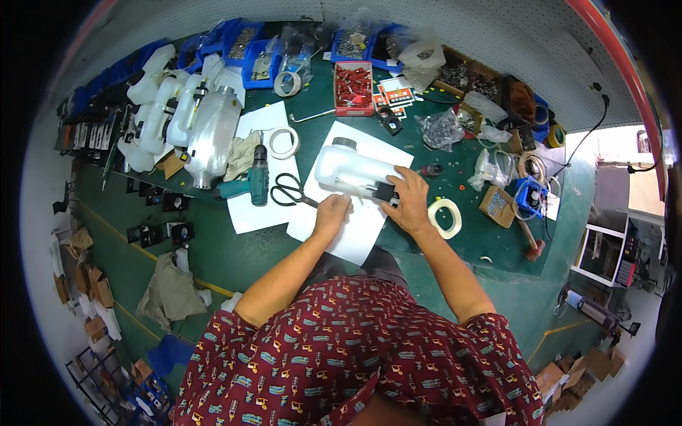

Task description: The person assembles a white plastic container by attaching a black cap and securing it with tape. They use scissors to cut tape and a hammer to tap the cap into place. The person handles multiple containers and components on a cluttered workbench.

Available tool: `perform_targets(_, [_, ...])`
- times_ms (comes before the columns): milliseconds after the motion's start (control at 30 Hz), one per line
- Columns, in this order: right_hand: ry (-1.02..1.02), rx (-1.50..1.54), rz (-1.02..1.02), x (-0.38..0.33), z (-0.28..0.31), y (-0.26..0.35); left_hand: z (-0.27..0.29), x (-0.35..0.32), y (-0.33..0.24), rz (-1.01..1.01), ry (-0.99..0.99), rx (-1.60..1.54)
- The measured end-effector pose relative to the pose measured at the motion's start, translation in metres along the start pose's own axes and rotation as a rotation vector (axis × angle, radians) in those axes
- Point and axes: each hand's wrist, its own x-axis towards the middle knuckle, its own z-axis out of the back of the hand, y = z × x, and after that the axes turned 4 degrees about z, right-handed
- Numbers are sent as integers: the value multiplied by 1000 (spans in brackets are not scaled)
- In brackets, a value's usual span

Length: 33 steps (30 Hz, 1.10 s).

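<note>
A translucent white plastic tank [349, 165] with a grey cap [344, 143] lies on sheets of white paper [342, 245] in front of me. At its right end, my right hand [408, 200] is closed, fingers and thumb around a black fitting [384, 191] with a thin rod leading left from it. My left hand [332, 215] is curled closed below the tank's near side; whatever its fingers hold is hidden. Black-handled scissors [287, 190] lie just left of that hand. A teal cordless drill [258, 177] rests further left.
Rolls of tape [445, 218] lie on the green table [469, 241]. More white tanks [213, 135] stand at the left. A box of red parts [353, 89] and blue bins [261, 67] line the back. A hammer [531, 243] lies near the right edge, by a small carton [497, 206].
</note>
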Motion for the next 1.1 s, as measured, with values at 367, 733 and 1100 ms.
perform_targets(367, [-130, 45, -62, -1, 8, 37, 146, 39, 10, -571, -277, 1407])
perform_targets(733, [34, 27, -150, 12, -20, 44, 164, 48, -6, -450, 2, 1604])
perform_targets(1100, [112, 50, -234, 23, -19, 45, 109, -35, 42, 87, 513, 472])
